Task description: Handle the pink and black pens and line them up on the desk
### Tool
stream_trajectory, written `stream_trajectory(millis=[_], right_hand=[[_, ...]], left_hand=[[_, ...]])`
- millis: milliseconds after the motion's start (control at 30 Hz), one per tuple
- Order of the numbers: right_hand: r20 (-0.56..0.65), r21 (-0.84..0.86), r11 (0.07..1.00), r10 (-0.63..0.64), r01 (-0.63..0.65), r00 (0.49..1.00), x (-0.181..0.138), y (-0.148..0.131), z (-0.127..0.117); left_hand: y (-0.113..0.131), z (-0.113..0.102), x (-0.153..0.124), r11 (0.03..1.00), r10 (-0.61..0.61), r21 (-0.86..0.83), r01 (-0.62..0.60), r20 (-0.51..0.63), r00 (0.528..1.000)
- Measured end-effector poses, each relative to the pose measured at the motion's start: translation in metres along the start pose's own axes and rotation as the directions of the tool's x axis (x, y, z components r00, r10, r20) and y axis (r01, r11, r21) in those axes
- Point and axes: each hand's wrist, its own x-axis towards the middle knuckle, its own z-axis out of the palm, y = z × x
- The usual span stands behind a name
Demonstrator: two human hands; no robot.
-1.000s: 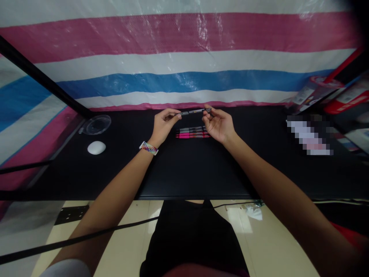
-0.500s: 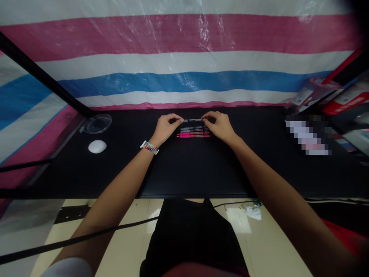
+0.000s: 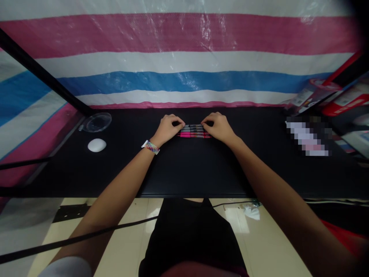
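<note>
Slim grey-&-black pens [image 3: 193,128] w/ bright pink pens [image 3: 191,135] on nr side lie L-to-R in a tight row, mid black flat tabletop [image 3: 190,169], twd far side. L hand [image 3: 170,127] pinches L end of farthest grey pen, R hand [image 3: 219,127] its R end. Pen print too small to read. Nr edge well apart from pens; far edge closer, by striped plastic sheet [image 3: 184,82]. White oval object [image 3: 97,145] well L; clear red-rimmed tub [image 3: 304,96] far R, label illegible.

we see slim grey-and-black pens [image 3: 193,130] side by side in a close row on the black table [image 3: 190,169], lengths running left to right, the farthest pen [image 3: 193,125] pinched at both ends, bright pink barrels [image 3: 187,135] nearest us
</note>
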Motion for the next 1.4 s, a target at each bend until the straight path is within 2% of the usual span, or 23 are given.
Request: stream_trajectory(millis=[133, 233, 333, 433, 533, 733, 900, 1100, 1267, 1400], right_hand=[[-0.014, -0.012, 1.0, 0.001, -0.001, 1.0, -0.001, -0.003, 0.0], [-0.036, -0.044, 0.998, -0.035, 0.033, 0.999, -0.002, -0.016, -0.003], [0.074, -0.03, 0.99, -0.135, 0.137, 0.988, -0.005, -0.037, -0.006], [0.21, -0.033, 0.964, -0.253, 0.265, 0.945, -0.009, -0.055, -0.006], [0.252, -0.017, 0.953, -0.288, 0.302, 0.924, -0.011, -0.063, -0.004], [0.268, -0.024, 0.968, -0.236, 0.251, 0.934, -0.01, -0.062, -0.007], [0.317, 0.032, 0.97, -0.237, 0.239, 0.918, -0.011, -0.065, -0.008], [0.124, 0.072, 0.984, -0.168, 0.16, 0.978, -0.007, -0.053, -0.01], [0.067, 0.125, 0.989, -0.085, 0.076, 0.994, -0.003, -0.039, -0.011], [0.043, 0.272, 0.96, 0.051, -0.061, 0.998, 0.0, -0.031, -0.009]], left_hand=[[-0.002, 0.002, 0.0, 0.999, 0.032, 0.014, -0.032, 0.016, 0.999], [0.002, 0.0, 0.0, 0.999, 0.017, 0.028, -0.019, 0.052, 0.999], [0.007, -0.002, 0.0, 0.998, 0.007, 0.056, -0.011, 0.061, 0.998], [0.009, -0.002, -0.001, 0.996, 0.0, 0.088, -0.006, 0.062, 0.998], [0.009, -0.001, -0.002, 0.994, -0.003, 0.105, -0.003, 0.055, 0.998], [0.015, -0.003, -0.003, 0.994, 0.037, 0.1, -0.034, -0.029, 0.999], [0.033, -0.011, -0.006, 0.99, 0.121, 0.066, -0.122, 0.018, 0.992], [0.044, -0.012, -0.008, 0.971, 0.232, 0.042, -0.237, 0.091, 0.968], [0.041, -0.008, -0.006, 0.98, 0.2, 0.003, -0.2, 0.008, 0.98], [0.041, -0.01, -0.004, 0.988, 0.14, -0.05, -0.144, -0.07, 0.988]])
